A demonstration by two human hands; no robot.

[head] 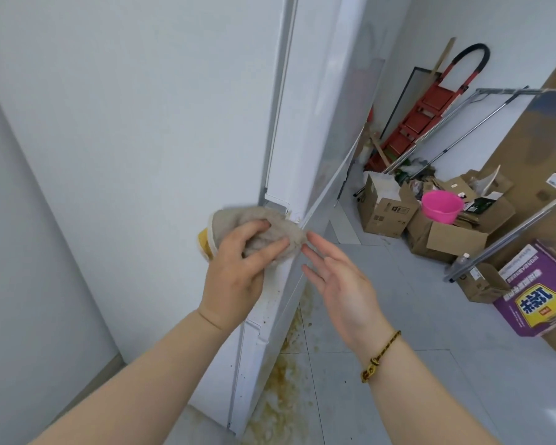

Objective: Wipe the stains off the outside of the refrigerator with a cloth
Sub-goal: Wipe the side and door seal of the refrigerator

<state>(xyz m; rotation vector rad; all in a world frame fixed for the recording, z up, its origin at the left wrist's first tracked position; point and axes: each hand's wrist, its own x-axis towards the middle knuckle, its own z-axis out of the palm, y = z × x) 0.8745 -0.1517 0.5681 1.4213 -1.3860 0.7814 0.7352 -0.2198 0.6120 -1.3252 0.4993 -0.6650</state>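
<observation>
Left hand (235,261): grip clamped on the bunched cloth (270,226), which is pressed to the refrigerator (174,123) at the door seam, about frame centre. Right hand (341,277) at 3 o'clock of the cloth, fingers straight and apart, holding nothing. Its tips are just beside the cloth edge; I can't tell if they touch.

Risks, my call:
- The brown stains (302,303) sit at 6 o'clock of the cloth, low on the door. Wiping only at the seam misses them.
- The cloth already looks grey, so it could smear rather than lift.
- A wad this loose could slip out on a hard stroke.
- The floor spill (280,390) lies at 6 o'clock under the door, so there's a slip hazard if I step in.

Containers, at 3 o'clock, well apart:
- Pink basin (440,207) rests on open cardboard boxes (382,213). Its inside is hidden; the boxes hold paper and scraps.
- Purple box (536,293) lies closed at 4 o'clock.
</observation>
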